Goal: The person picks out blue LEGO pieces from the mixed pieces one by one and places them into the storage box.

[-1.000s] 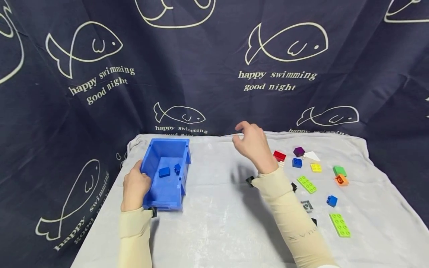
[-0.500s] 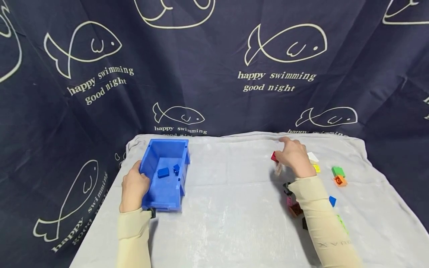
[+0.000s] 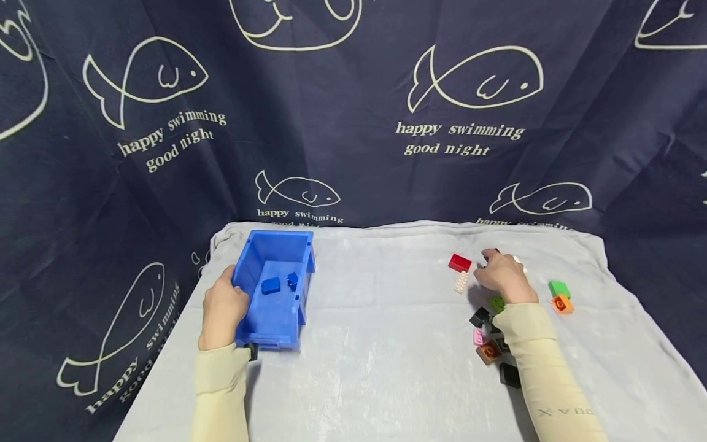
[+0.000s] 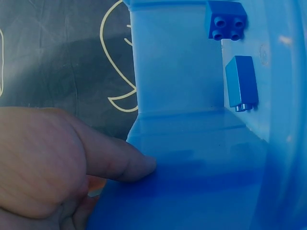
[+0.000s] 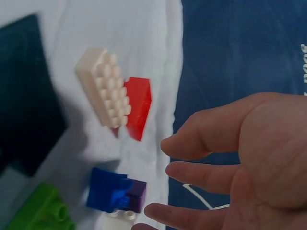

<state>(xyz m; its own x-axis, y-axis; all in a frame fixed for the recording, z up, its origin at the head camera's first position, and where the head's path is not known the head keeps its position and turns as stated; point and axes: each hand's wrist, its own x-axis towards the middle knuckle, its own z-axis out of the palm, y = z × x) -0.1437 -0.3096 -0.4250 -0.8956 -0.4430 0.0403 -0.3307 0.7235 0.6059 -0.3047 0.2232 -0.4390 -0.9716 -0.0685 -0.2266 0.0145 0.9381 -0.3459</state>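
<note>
My left hand grips the left wall of a blue bin, its thumb lying against the inner side in the left wrist view. Inside the bin lie two blue toy bricks, one left of the other. My right hand hovers over the loose bricks at the table's back right. In the right wrist view its fingers are spread and hold nothing. Close to those fingertips are a blue brick and a purple brick. A red brick and a cream brick lie to its left.
Green and orange bricks lie right of the right hand. Pink, brown and black bricks lie beside the right forearm, which hides others. A dark fish-print curtain hangs behind the table.
My right hand has moved right from mid-table, past the red brick, and come down over the bricks at the back right. My left hand stays on the bin.
</note>
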